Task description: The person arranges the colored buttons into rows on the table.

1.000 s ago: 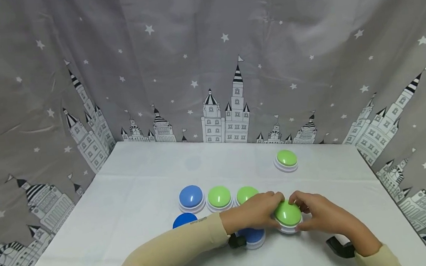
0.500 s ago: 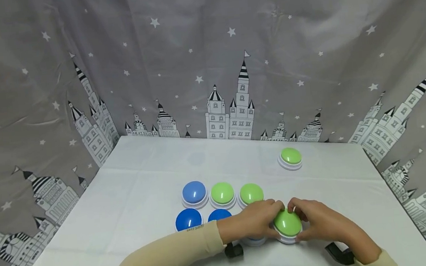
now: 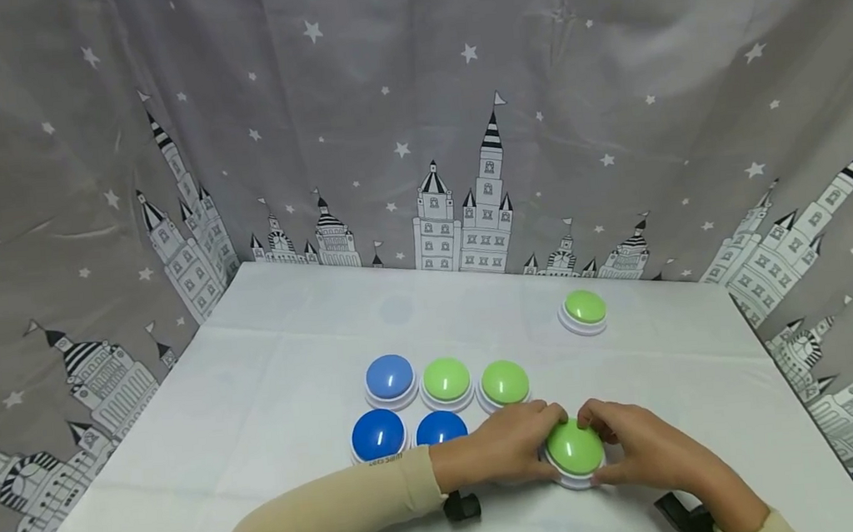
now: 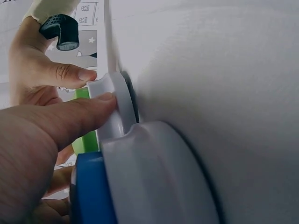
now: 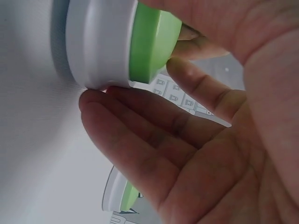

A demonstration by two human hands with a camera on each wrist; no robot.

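Observation:
A green dome push button (image 3: 574,448) on a round white base sits on the white table between my two hands. My left hand (image 3: 511,443) holds its left side, the thumb laid on the white base in the left wrist view. From the other side my right hand (image 3: 639,441) holds it with bent fingers and thumb around the base, fingertips low against the base in the right wrist view. A blue push button (image 4: 96,189) stands right beside the green one's base, under my left hand; in the head view that hand hides it.
Left of my hands, a back row holds a light blue button (image 3: 389,377) and two green buttons (image 3: 446,379), with two dark blue buttons (image 3: 378,435) in front. Another green button (image 3: 584,308) stands at the back right. A grey castle-print curtain (image 3: 353,96) hangs behind the table.
Both hands have slid the green button a little left and toward me along the table. The blue button under my left hand has gone out of sight in the head view, which has shifted slightly.

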